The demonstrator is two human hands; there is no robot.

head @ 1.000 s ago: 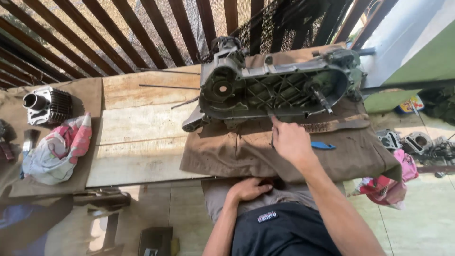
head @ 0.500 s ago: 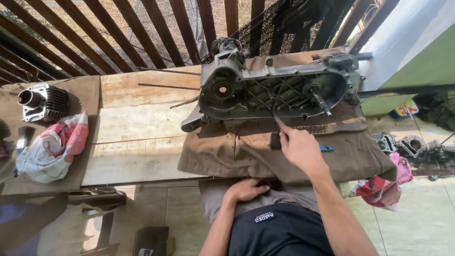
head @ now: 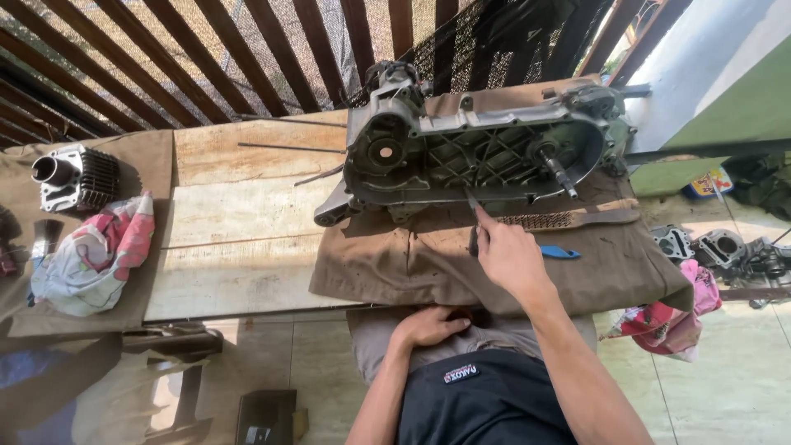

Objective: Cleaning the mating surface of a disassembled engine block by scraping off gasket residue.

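Since the earlier frame, right hand point(head: 512, 257) has slid slightly toward the right of the frame, its forefinger again raised toward the lower edge of the engine casing point(head: 478, 152) at upper centre. Its other fingers are curled, and a dark tool handle point(head: 473, 241) shows just beside them; whether they clamp it cannot be told. A blue-handled tool point(head: 560, 252) lies close to the hand on the brown cloth point(head: 395, 268), and a wire brush point(head: 568, 220) rests between the hand and the casing. Left hand point(head: 430, 325), at lower centre, rests loosely curled and empty on the lap. At upper left sits a finned cylinder point(head: 76, 176) above a bundled rag point(head: 91, 259) on the wooden bench point(head: 239, 239)
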